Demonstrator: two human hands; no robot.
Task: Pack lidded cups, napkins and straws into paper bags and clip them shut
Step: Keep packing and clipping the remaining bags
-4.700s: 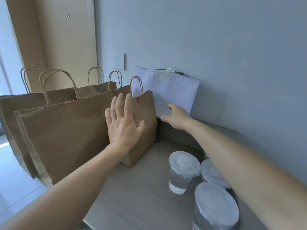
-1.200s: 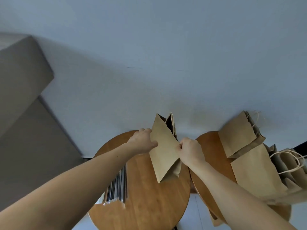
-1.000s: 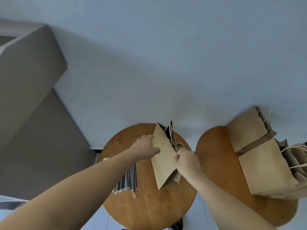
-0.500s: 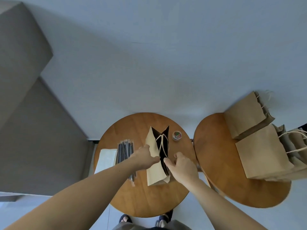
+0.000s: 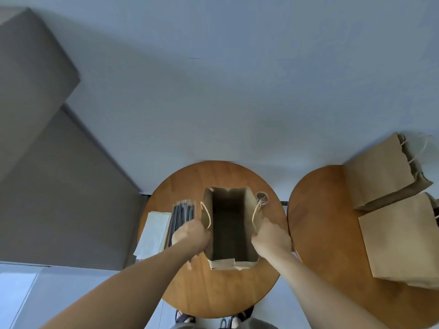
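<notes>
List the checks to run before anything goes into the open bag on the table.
1. Mouth of the paper bag spread wide: ok.
2. Bag stands upright on the round table: ok.
3. Opposite sides gripped by the left hand and the right hand: ok.
4. Supply of straws and napkins lying left of the bag: ok.
5. Small tub of clips right of the bag: ok.
6. Supply of lidded cups at hand: not ok, none in view.

Single head view, steeply downward, close above round table point(image 5: 213, 290), edges probably wide-angle warped
</notes>
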